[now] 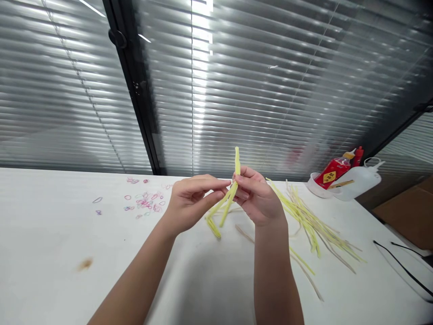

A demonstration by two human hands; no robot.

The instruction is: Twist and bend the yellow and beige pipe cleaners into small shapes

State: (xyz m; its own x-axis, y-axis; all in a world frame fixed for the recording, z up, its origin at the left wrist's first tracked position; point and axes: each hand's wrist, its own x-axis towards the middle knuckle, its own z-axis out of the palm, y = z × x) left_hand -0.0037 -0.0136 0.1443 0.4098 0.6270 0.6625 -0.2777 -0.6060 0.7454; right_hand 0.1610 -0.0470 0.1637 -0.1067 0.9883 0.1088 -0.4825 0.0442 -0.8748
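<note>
My right hand point(260, 196) pinches a bundle of yellow pipe cleaners point(237, 162) between thumb and fingers, above the white table. One end sticks straight up over the thumb. Below the grip the strands fan out downward, and some are folded back at the lower end. My left hand point(194, 198) comes in from the left, its thumb and index finger closed at the strands just below the right thumb. The exact spot the left fingertips grip is partly hidden.
Loose yellow and beige pipe cleaners point(313, 221) lie at right. Behind them are a plastic cup point(320, 192), a red bottle point(333, 171) and a white squeeze bottle point(361, 180). Small coloured loops point(147, 203) lie at left, a black cable point(406, 271) at far right. Blinds point(237, 90) stand behind.
</note>
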